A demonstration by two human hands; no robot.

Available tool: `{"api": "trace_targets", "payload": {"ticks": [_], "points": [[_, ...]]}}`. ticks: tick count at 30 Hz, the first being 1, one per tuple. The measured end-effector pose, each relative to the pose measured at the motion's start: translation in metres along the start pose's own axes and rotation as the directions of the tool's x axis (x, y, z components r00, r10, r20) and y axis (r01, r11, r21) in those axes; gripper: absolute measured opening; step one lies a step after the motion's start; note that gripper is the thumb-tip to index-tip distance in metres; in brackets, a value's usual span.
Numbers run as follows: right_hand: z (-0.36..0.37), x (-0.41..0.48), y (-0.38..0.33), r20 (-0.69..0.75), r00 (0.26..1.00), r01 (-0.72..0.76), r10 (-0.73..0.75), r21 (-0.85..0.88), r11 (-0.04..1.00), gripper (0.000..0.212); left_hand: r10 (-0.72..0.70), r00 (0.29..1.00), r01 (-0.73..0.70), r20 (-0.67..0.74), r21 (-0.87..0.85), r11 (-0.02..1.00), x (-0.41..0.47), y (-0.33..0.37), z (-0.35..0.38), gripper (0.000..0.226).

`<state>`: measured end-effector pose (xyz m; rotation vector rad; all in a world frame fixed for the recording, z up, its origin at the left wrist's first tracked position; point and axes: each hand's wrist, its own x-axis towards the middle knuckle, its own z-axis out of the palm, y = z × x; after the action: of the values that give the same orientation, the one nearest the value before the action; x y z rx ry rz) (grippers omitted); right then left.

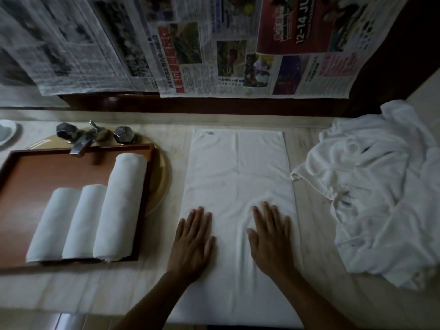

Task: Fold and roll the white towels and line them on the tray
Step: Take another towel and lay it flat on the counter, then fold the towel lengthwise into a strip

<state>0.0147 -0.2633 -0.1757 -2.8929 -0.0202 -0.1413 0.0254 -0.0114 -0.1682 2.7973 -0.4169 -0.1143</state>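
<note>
A white towel (238,172) lies folded into a long flat strip on the pale counter, running from the back wall to the front edge. My left hand (192,244) presses flat on its left side with straight fingers. Flat on the towel's right half lies my right hand (271,236), fingers spread. To the left, a brown wooden tray (35,177) holds three rolled white towels (95,217) side by side; the right one is longest.
A heap of loose white towels (376,198) fills the counter's right side. A metal faucet (88,136) with two knobs overhangs the tray, which sits over a yellow basin (162,172). Newspapers (214,48) cover the wall behind. A white dish (7,133) sits far left.
</note>
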Motion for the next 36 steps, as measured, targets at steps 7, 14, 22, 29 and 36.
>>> {"api": "trace_targets", "payload": {"ticks": [7, 14, 22, 29, 36], "points": [[0.0, -0.014, -0.002, 0.011, 1.0, 0.026, -0.026, -0.034, 0.999, 0.061, -0.032, 0.999, 0.031, 0.04, 0.037, 0.999, -0.022, -0.006, 0.002, 0.065], [-0.005, -0.037, -0.009, 0.043, 0.999, 0.024, -0.023, -0.035, 0.999, 0.061, -0.024, 0.999, 0.024, 0.034, 0.012, 1.0, -0.043, -0.007, 0.002, 0.067], [-0.003, -0.036, -0.012, 0.027, 1.0, 0.002, -0.002, -0.02, 1.0, 0.061, -0.023, 0.999, 0.022, 0.033, 0.023, 0.999, -0.04, -0.006, -0.002, 0.068], [-0.008, -0.016, -0.004, -0.065, 0.998, 0.001, 0.007, 0.123, 0.992, 0.047, -0.148, 0.988, 0.149, 0.052, -0.009, 0.989, -0.014, 0.03, -0.025, 0.057], [-0.047, 0.082, 0.034, -0.037, 0.996, -0.057, 0.075, 0.363, 0.93, 0.045, -0.166, 0.986, 0.162, -0.015, -0.154, 0.975, 0.031, 0.115, -0.023, 0.051]]}}
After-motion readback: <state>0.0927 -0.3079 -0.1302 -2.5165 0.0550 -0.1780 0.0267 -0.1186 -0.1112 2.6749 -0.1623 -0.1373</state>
